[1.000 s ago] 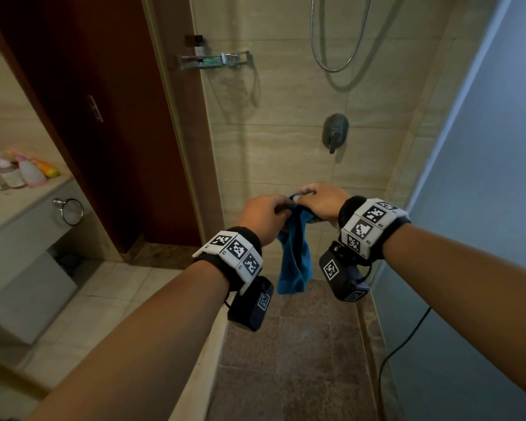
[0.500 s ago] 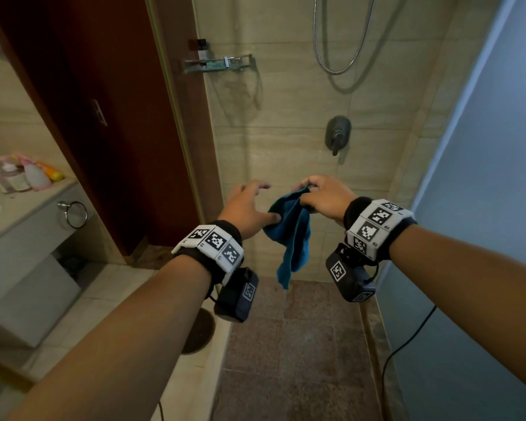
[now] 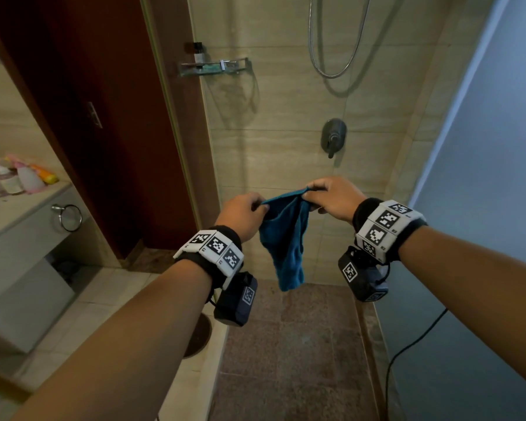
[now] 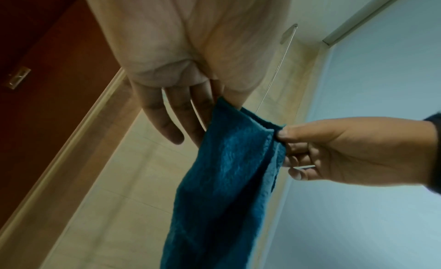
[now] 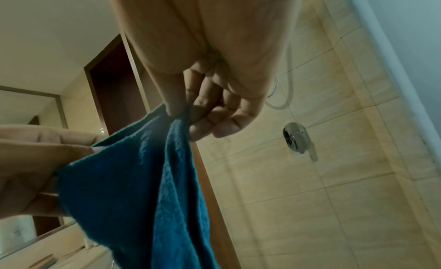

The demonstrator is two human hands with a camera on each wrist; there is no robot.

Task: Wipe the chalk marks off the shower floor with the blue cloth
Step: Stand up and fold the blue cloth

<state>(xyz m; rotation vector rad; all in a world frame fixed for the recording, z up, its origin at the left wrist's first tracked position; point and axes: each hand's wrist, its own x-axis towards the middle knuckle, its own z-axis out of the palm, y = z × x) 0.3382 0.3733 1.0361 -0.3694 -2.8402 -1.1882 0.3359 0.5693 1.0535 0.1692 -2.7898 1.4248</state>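
Item: blue cloth (image 3: 286, 238), held in the air above the far edge of the shower floor (image 3: 292, 360), touching nothing below.

Grip: my left hand (image 3: 243, 215) pinches one top corner between thumb and forefinger, the other fingers (image 4: 164, 120) hanging straight. My right hand (image 3: 336, 197) pinches the opposite top corner, remaining fingers loosely curled.

Step in hand, as I judge it: opening the cloth out before wiping. Done well, I keep both pinches at the very corners, draw them apart until the top edge runs straight, then fold to a flat pad so a broad face meets the floor.

Condition: deep teal terry, soft and limp, top edge sagging between my hands, body hanging in a narrow vertical fold.

Chalk marks: I cannot make them out on the speckled brown stone.
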